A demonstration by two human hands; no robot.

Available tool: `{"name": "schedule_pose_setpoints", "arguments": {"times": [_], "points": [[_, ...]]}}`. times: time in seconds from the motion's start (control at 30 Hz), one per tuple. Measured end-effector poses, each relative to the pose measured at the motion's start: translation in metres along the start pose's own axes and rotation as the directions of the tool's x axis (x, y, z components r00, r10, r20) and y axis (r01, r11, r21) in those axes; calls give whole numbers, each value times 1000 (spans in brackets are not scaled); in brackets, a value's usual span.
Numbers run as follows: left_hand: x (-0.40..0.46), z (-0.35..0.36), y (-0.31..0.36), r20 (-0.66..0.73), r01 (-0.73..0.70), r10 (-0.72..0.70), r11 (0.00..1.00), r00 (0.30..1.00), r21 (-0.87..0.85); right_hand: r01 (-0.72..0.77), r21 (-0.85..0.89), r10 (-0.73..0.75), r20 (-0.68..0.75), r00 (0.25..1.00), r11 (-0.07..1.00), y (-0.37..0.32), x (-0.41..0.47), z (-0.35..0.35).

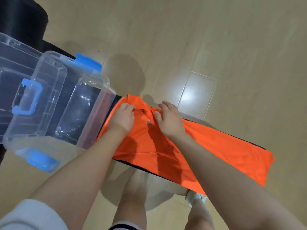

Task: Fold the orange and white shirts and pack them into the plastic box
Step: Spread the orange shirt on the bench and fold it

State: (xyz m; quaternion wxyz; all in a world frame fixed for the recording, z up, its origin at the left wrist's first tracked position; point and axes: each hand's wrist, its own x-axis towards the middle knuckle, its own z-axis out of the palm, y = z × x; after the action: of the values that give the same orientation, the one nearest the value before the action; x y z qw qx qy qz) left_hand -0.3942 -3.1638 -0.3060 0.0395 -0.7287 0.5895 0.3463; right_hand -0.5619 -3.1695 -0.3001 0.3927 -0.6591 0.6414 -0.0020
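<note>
Both hands' fingers [131, 107] pinch orange shirt [207, 146] collar (beside plastic box [93, 110]).

The person's arms are bare from the upper arm down. A pale, light grey short sleeve [31, 214] covers the left upper arm at the lower left corner. The right hand [169, 121] wears a thin gold ring [171, 108] on one finger; the left hand [122, 118] is unadorned. Bare legs show below, with a light-coloured shoe [193, 197] on one foot.
</note>
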Motion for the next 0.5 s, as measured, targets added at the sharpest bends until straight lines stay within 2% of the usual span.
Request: {"name": "schedule_pose_setpoints", "arguments": {"times": [0.07, 0.13, 0.23, 0.3, 0.4, 0.47, 0.5], "points": [[8, -3, -13, 114, -69, 59, 994, 992, 90, -115, 31, 115, 3, 993, 993, -19, 29, 6], [10, -4, -20, 172, -105, 73, 978, 982, 183, -228, 18, 226, 50, 973, 974, -31, 53, 13], [5, -4, -21, 140, -100, 69, 969, 988, 225, -376, 70, 362, 159, 919, 924, -41, 78, 24], [1, -2, -21, 93, -55, 33, 970, 995, 239, -421, 154, 382, 230, 895, 894, -45, 87, 33], [1, 2, -20, 43, 15, -24, 982, 999, 190, -415, 298, 348, 254, 903, 859, -52, 91, 42], [4, 1, -17, 31, 55, -59, 989, 998, 137, -317, 378, 267, 179, 947, 870, -54, 86, 43], [5, 0, -14, -2, 72, -72, 992, 997, 104, -220, 391, 196, 101, 975, 894, -56, 81, 41]]}}
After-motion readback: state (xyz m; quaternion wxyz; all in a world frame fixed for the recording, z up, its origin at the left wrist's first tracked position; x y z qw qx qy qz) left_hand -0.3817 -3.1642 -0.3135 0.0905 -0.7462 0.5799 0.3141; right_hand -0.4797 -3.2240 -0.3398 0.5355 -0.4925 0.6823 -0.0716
